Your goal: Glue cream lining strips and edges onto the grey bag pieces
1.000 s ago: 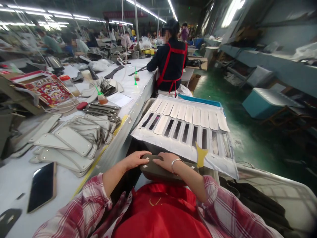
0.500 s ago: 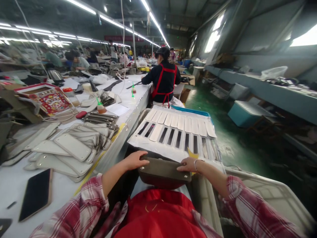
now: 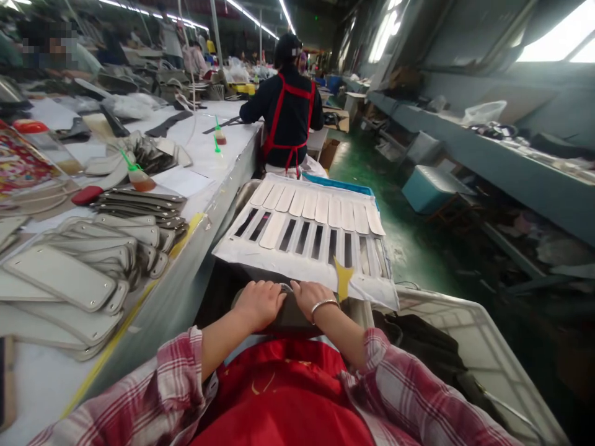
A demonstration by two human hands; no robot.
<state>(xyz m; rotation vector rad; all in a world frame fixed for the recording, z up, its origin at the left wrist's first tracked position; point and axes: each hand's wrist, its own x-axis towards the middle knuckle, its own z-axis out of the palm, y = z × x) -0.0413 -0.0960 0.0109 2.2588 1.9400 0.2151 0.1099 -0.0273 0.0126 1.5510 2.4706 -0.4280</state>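
Smartphone [image 3: 7, 381] lies on the white workbench [image 3: 41, 378], far to the left of the hands and cut by the frame edge; just beyond it, light-grey strap pieces [image 3: 60, 279] with metal studs lie in an overlapping heap; behind these, a red-handled tool [image 3: 87, 196] and dark strap pieces [image 3: 139, 207] sit together, with a green-nozzled bottle [image 3: 139, 178] farther out; the left hand [image 3: 261, 305] curls over the top edge of an olive-brown piece [image 3: 290, 316], close before the wearer's red apron [image 3: 279, 396]; the right hand [image 3: 310, 300], with a silver bangle [image 3: 324, 303] at its wrist, is clamped on the same edge, just beside the left; ahead of both, a white-covered slotted board [image 3: 288, 263] bears pale strips [image 3: 320, 210]; a yellow piece [image 3: 343, 279] hangs at its near edge; to the right of the hands, a whitish bin [image 3: 469, 322] holds dark material [image 3: 421, 341].
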